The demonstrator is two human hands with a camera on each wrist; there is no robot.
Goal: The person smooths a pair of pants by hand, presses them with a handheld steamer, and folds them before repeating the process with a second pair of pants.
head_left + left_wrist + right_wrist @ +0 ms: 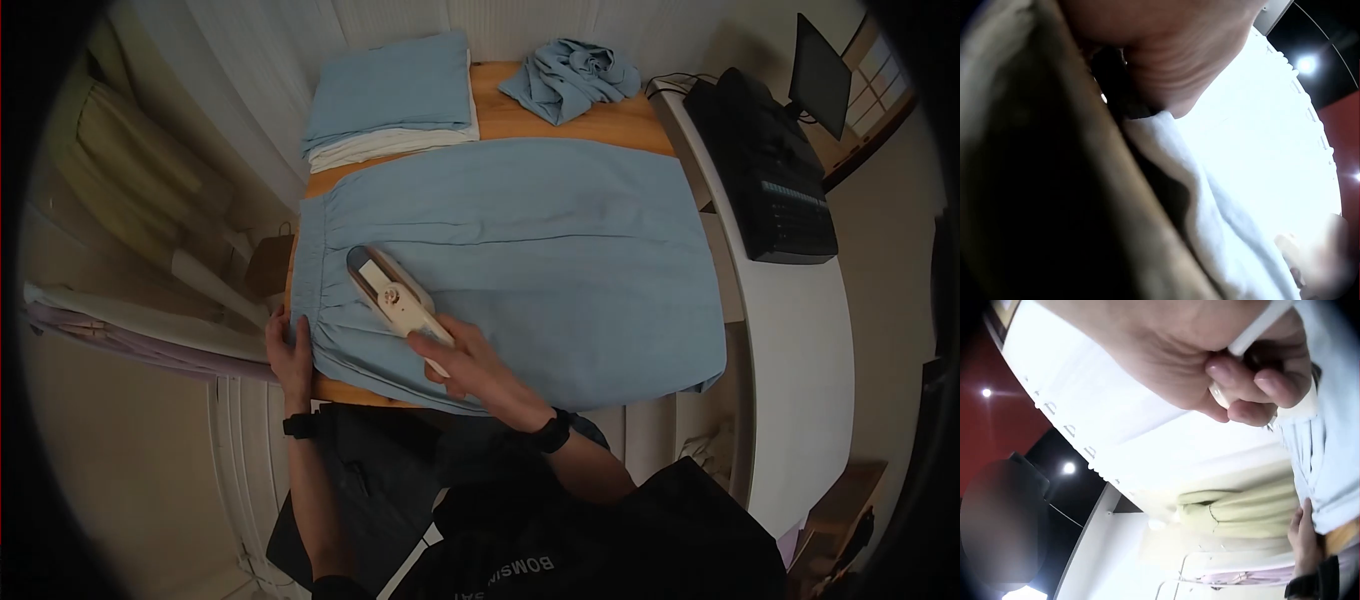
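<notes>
Light blue gathered-waist garment lies across the wooden table. My right hand curls its fingers round the handle of a cream handheld steamer, whose head lies over the garment near the gathered waistband. In the right wrist view the right hand wraps the pale handle. At the waistband's near left corner, my left hand rests with fingers extended, touching the cloth edge; the left hand shows there too. In the left wrist view the left hand is partly seen, its fingertips hidden.
Folded blue cloth lies on white cloth at the back left, with a crumpled blue cloth to its right. On the white side desk stand a black keyboard and monitor. Clothes hang left.
</notes>
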